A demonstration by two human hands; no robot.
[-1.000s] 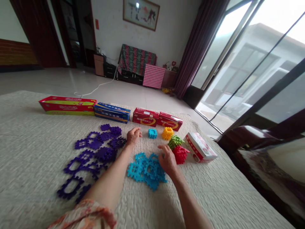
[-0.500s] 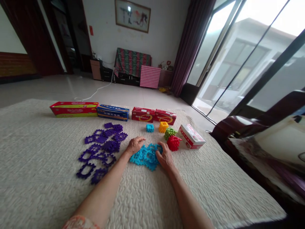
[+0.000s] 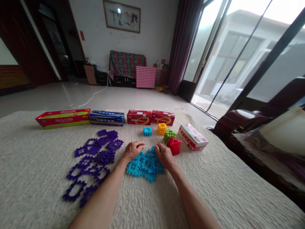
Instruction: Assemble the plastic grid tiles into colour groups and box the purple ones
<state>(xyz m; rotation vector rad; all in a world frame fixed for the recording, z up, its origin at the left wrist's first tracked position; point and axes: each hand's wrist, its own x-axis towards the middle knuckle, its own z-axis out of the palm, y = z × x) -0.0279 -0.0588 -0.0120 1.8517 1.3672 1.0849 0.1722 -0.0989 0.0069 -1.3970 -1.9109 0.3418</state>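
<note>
Flat blue interlocking building pieces, toothed and some with cut-out windows, lie in a heap between my hands. At the heap's upper left edge is my left hand, its fingers loosely bent and a small gap beside the thumb; I see nothing in it. My right hand rests at the heap's right side, with its fingers curled over a blue piece's edge. Beyond my hands stand a small blue cube, a yellow cube, a green toothed block and a red one.
Purple building pieces spread out left of my left arm. A red-green box, a blue box and two red boxes line the far side of the quilted mat. A white-red box lies at right.
My right hand has shifted to the upper edge of the blue heap, with its fingers more curled. My left hand stays near the heap's left edge. The camera view has shifted slightly.
</note>
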